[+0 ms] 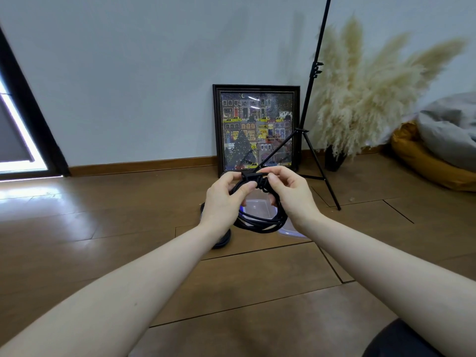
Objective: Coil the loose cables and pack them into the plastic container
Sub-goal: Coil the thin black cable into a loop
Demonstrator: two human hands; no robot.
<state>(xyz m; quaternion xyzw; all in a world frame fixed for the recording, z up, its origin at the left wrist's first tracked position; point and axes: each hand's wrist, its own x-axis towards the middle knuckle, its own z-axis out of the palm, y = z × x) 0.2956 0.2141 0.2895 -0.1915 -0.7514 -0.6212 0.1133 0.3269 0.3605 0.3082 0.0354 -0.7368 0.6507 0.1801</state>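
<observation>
A black cable coil (260, 224) hangs in the air over the floor, held up by both hands at its top. My left hand (226, 199) grips the bundle from the left, thumb across the strands. My right hand (288, 194) pinches the wrapped knot of cable at the top right. Behind and below the coil a clear plastic container (257, 210) sits on the wooden floor, mostly hidden by the hands. Another black cable (222, 242) lies on the floor under my left wrist, partly hidden.
A framed picture (257, 127) leans on the wall behind the container. A black tripod stand (313, 140) rises to its right, one leg reaching toward the container. Pampas grass in a dark vase (334, 158) and an orange cushion (422, 161) stand at the right.
</observation>
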